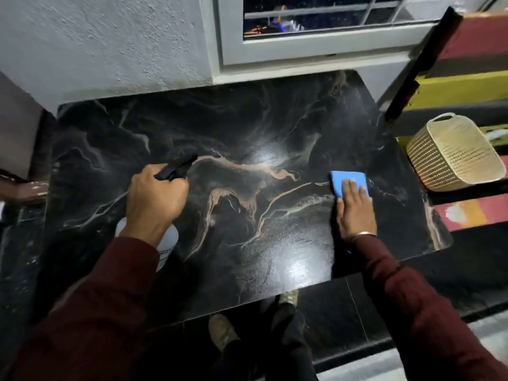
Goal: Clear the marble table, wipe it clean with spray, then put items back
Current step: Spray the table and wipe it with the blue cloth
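Marble table: black slab with tan/white veining, sitting against the grey wall under the window, glare patches at centre and near edge.

Spray bottle: white body, black trigger head pointing out over the table's middle. It's sitting in the air over the left part of the slab, tilted, body angling back toward the person. Left hand is gripping it, fingers curling round the neck; can't tell whether a finger is squeezing the trigger.

Blue cloth: folded, lying flat on the right part of the table. Right hand is pressing down on it, fingers straight and together, palm on the slab just behind the cloth. Thin bangle showing at that wrist. Both sleeves dark red.

Outward: beige woven basket sitting off the table's right edge, on the striped steps. Person's shoes showing on the dark floor below the near edge.
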A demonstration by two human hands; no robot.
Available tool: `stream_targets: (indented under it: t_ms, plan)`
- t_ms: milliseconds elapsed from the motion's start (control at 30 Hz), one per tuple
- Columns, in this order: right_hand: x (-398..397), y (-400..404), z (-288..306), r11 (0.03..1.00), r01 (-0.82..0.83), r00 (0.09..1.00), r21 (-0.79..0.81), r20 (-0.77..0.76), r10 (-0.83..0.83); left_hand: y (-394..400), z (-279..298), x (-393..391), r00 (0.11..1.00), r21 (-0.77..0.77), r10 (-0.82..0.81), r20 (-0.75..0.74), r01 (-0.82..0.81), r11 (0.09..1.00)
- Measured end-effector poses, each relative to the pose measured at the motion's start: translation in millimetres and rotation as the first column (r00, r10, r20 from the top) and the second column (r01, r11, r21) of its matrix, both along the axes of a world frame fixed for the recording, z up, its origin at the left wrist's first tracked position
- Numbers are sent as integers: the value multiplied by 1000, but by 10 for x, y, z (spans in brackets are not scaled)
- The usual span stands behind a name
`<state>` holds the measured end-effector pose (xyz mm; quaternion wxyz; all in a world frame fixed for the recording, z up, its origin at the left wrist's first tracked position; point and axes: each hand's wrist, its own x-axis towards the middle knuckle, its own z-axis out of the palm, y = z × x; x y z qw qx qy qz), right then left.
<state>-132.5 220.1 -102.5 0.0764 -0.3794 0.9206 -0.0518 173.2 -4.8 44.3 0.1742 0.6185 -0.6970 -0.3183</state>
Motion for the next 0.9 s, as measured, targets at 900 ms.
stream_targets:
  t_ms: [900]
  plan:
    - [1014, 370, -101, 997, 81, 995, 0, 51, -81, 193, 168, -10, 997, 20, -73, -20, 74, 997]
